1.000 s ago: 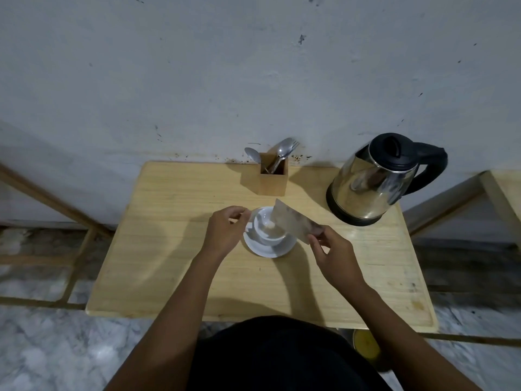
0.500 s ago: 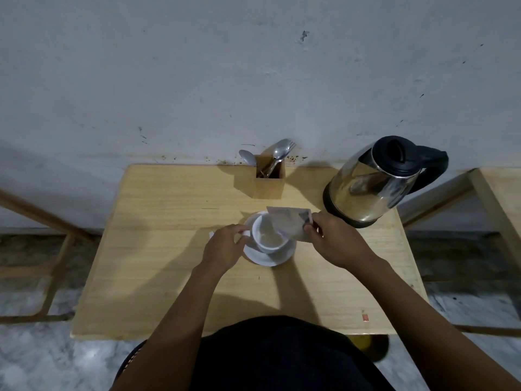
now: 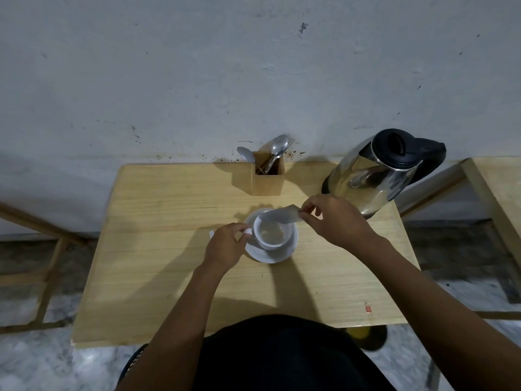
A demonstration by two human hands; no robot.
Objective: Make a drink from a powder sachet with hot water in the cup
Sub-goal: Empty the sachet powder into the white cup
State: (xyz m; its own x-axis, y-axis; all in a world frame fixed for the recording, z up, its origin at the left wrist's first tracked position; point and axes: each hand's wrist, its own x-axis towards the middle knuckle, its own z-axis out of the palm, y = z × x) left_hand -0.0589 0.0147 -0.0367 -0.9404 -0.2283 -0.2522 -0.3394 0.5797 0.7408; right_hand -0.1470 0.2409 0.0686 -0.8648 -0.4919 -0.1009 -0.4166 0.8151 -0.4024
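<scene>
A white cup (image 3: pixel 273 234) stands on a white saucer (image 3: pixel 282 254) in the middle of the wooden table (image 3: pixel 158 263). Pale powder lies in the cup's bottom. My left hand (image 3: pixel 225 246) pinches the cup's handle on its left side. My right hand (image 3: pixel 335 221) holds a silvery powder sachet (image 3: pixel 282 215) by its right end, tilted with its open end down over the cup's far rim. A small white scrap (image 3: pixel 211 234) peeks out behind my left hand. The steel kettle (image 3: pixel 375 173) with a black lid and handle stands at the back right.
A wooden holder (image 3: pixel 267 179) with spoons and a fork stands at the table's back edge against the wall. Another wooden table (image 3: pixel 501 193) is at the right. Wooden frame rails (image 3: pixel 33 221) run at the left. The floor is marble.
My right hand has swung up and back, tipping the sachet flatter over the cup's far rim. My left hand has slid onto the cup's handle.
</scene>
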